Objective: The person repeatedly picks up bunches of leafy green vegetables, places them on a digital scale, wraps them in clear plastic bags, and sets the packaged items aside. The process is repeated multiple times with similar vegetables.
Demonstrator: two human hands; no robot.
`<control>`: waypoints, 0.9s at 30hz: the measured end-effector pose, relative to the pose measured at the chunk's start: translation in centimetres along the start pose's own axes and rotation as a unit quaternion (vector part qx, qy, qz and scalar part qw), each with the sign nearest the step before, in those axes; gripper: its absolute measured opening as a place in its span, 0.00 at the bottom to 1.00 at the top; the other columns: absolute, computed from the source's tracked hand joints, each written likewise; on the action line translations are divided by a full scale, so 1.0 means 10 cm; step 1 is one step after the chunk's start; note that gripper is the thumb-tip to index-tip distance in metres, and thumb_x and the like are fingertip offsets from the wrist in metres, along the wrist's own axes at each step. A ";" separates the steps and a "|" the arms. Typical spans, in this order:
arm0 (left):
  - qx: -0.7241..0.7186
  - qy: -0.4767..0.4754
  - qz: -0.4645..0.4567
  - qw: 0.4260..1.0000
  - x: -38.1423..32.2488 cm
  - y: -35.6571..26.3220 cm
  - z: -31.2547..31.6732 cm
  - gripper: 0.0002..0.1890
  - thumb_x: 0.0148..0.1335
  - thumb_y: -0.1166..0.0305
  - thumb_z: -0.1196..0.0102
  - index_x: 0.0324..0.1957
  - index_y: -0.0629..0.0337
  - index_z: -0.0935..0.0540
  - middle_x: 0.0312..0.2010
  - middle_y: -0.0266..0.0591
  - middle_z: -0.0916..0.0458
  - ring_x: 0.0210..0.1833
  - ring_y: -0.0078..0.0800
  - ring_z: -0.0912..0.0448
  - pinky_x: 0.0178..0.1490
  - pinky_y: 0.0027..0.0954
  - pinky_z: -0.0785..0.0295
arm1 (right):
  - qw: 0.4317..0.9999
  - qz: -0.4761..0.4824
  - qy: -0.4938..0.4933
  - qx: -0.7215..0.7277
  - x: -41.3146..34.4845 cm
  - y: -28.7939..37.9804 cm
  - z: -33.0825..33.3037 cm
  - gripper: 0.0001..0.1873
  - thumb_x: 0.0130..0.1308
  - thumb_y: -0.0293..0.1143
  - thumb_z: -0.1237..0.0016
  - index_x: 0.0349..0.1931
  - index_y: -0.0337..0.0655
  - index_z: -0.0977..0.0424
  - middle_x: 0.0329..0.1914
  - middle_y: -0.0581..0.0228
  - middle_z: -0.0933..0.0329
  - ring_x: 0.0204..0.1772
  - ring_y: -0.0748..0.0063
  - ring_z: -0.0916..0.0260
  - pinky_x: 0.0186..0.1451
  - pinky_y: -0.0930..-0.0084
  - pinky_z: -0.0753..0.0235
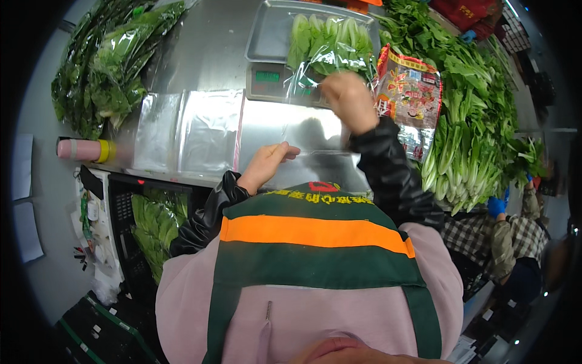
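Note:
A clear plastic bag of leafy green heads [334, 43] lies on the metal tray [268, 36] of a digital scale [254, 91]. Its loose plastic end hangs over the scale's front, where a green display is lit. My right hand [348, 100], blurred and curled, is at the near edge of this bag; whether the fingers grip the plastic cannot be made out. Over the steel table [204, 36], nearer my body, my left hand [268, 166] has its thumb and fingers apart and holds nothing. Flat clear bags [209, 132] are stacked to its left.
Loose leafy greens [468, 132] heap along the right side, beside a printed plastic package [407, 95]. Bagged greens [118, 63] and a pink bottle [79, 149] are at left. Below stands a black crate [122, 227] with bagged greens. Blue-gloved co-workers' hands [496, 207] are at right.

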State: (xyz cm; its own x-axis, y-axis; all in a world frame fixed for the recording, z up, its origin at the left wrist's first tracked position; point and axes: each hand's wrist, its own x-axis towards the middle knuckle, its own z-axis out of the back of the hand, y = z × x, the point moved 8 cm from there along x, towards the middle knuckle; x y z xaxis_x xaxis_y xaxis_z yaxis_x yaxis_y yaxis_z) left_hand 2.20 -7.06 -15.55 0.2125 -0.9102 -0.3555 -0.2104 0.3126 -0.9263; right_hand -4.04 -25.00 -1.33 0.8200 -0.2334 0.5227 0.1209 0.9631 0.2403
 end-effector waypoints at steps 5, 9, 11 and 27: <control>-0.009 -0.027 -0.014 1.000 -0.01 -0.07 -0.02 0.24 0.73 0.57 0.61 0.44 0.72 0.19 0.41 0.46 0.18 0.44 0.29 0.22 0.52 0.29 0.31 | 0.966 -0.026 0.100 0.239 -0.43 0.70 -0.24 0.03 0.52 0.27 0.43 0.27 0.39 0.22 0.27 0.60 0.27 0.35 0.56 0.28 0.39 0.65 0.28; 0.026 -0.048 -0.042 0.998 -0.01 -0.18 -0.02 0.22 0.71 0.60 0.58 0.38 0.73 0.19 0.34 0.41 0.18 0.41 0.24 0.24 0.49 0.27 0.31 | 0.970 -0.039 0.084 0.223 -0.54 0.79 -0.30 0.04 0.50 0.26 0.42 0.26 0.40 0.24 0.25 0.61 0.29 0.33 0.55 0.30 0.37 0.64 0.30; 0.062 -0.064 -0.035 0.995 0.00 -0.21 -0.02 0.20 0.70 0.62 0.57 0.36 0.73 0.19 0.32 0.40 0.18 0.40 0.23 0.24 0.47 0.26 0.31 | 0.975 -0.056 0.085 0.196 -0.51 0.82 -0.31 0.04 0.50 0.26 0.43 0.26 0.40 0.24 0.26 0.61 0.29 0.34 0.55 0.29 0.37 0.64 0.30; -0.475 -0.161 -0.012 0.865 -0.08 0.04 1.03 0.26 0.72 0.51 0.65 0.57 0.62 0.29 0.48 0.43 0.24 0.47 0.35 0.25 0.52 0.36 0.29 | 0.772 -0.563 0.293 -0.016 -5.07 0.04 1.11 0.16 0.61 0.35 0.48 0.46 0.34 0.24 0.42 0.55 0.21 0.43 0.64 0.24 0.47 0.66 0.26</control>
State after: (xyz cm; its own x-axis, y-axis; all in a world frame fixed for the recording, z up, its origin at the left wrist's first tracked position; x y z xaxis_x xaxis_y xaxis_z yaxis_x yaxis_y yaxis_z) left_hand 11.79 -3.38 -16.94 0.4501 -0.7430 -0.4954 -0.8590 -0.2085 -0.4677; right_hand -51.79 -14.26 -18.64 0.2953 -0.8342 -0.4657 0.9485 0.1976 0.2475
